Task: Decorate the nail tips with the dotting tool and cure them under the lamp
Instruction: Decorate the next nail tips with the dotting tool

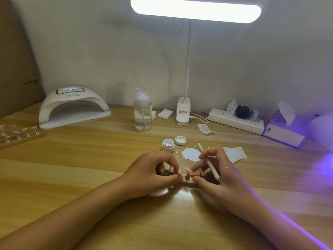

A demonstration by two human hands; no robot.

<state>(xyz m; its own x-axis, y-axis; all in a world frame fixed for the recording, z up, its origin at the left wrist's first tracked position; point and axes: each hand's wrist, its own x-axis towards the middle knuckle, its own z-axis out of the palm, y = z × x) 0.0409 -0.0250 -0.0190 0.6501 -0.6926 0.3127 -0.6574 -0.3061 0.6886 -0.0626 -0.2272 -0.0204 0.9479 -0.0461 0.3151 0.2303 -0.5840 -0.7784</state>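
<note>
Two bare forearms, nearest, converge mid-bench (90, 168). Left hand (155, 170): fingers curled over, thumb under, clamped on a wooden holder strip (190, 183); most of the strip is hidden by both hands. Round metal stand (187, 177) on the strip btwn the hands, w/ a pink pointed nail tip (188, 170) just above it. Right hand (221, 174): fingers curled, gripping the dotting tool (210, 164), a white stick lying slantwise across the hand w/ fine metal points at both ends; fingertips close to the nail tip, contact unclear. Just behind the hands: white blob on a palette patch (191, 154), open small jar (168, 144), its lid (180, 140) beside it, paper wipe (234, 154). Back left: white curing lamp (73, 107), display lit, mouth facing the person. Far left edge: rack of nail tips (19, 132). Back ctr: clear pump bottle (142, 112), clip-base desk lamp (195, 10), lit. Back right: power strip (236, 121), tissue box (282, 130), purple glow.
</note>
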